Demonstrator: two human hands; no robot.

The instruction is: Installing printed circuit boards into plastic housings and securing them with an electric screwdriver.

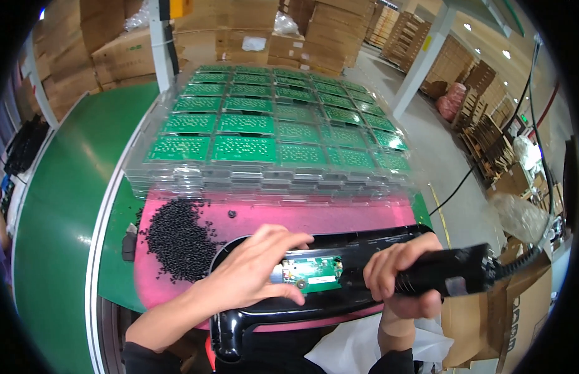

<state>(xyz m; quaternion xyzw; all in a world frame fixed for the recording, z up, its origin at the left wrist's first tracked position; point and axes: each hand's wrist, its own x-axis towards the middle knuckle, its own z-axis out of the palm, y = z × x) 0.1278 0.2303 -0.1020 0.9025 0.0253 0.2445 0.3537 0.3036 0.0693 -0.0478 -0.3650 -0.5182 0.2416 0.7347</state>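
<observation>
A glossy black plastic housing [358, 306] lies across a pink mat in front of me. Set in its middle is a green circuit board [314, 274] with small components. My left hand [255, 265] rests over the housing's left part, thumb and fingers spread to either side of the board. Wrapped in my right hand [401, 274] is a black electric screwdriver [445, 269] with a coiled cord, held over the housing's right part. Its tip is hidden.
A heap of small black screws [180, 240] lies left on the pink mat [302, 217]. Stacked clear trays [270, 177] of green circuit boards [246, 149] stand behind. A green conveyor belt [71, 181] runs at left; cardboard boxes [258, 28] line the back. A white bag [364, 346] lies below.
</observation>
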